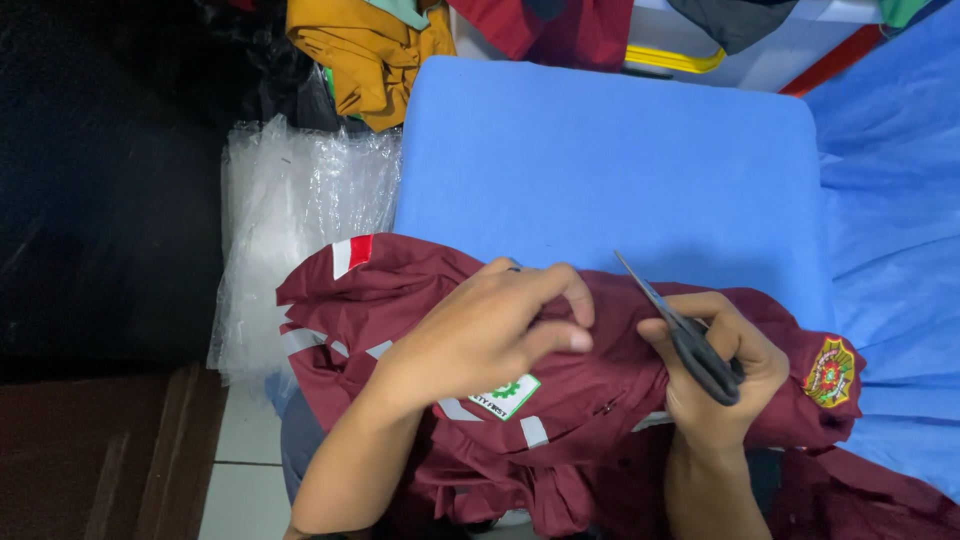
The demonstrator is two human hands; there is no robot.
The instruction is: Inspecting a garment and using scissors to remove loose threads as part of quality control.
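On the near edge of the blue counter (600, 160), the left hand (480, 335) pinches a fold of the maroon shirt (400, 300) while the right hand (715, 375), its grip closed around black scissors (690, 340), trims there; the blades need careful aim beside the pinch.

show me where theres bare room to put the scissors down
The blue pad is bare between the hanging clothes above and the maroon garment below. The near edge is crowded: both hands, scissors and garment. Plastic bags fill the left.

Clear plastic bags (300, 220) lie stacked at the left; a mustard-yellow garment (375, 60) hangs at the upper left beside dark red cloth (560, 30).
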